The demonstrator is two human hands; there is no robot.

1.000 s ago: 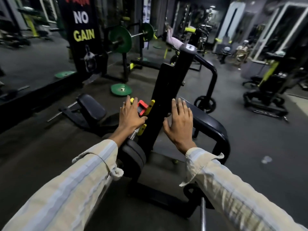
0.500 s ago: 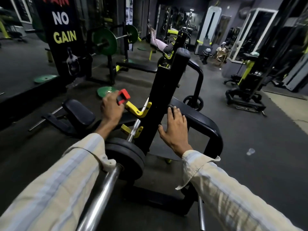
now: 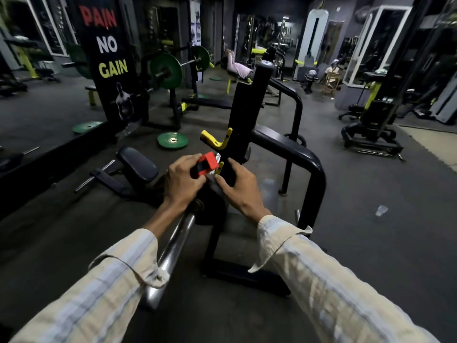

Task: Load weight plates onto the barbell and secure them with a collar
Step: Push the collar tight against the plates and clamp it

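A chrome barbell sleeve (image 3: 173, 248) runs from low centre up toward a black rack upright (image 3: 243, 125). Black weight plates (image 3: 212, 204) sit on the sleeve, partly hidden behind my hands. My left hand (image 3: 183, 183) grips a red collar (image 3: 206, 164) just above the plates, near the bar. My right hand (image 3: 241, 185) rests on the upper edge of the plates, fingers bent against them, beside the upright. A yellow J-hook (image 3: 216, 139) juts from the upright above both hands; a second yellow hook shows between them.
A black padded bench (image 3: 137, 164) lies to the left, a curved black frame tube (image 3: 306, 159) to the right. Green plates (image 3: 173, 140) lie on the floor ahead. Another loaded rack (image 3: 167, 70), a banner and a person on a bench stand farther back.
My left hand brought the red collar down from near the upper hook to just above the plates. My right hand moved from the upright onto the plates' edge. The camera tilted.
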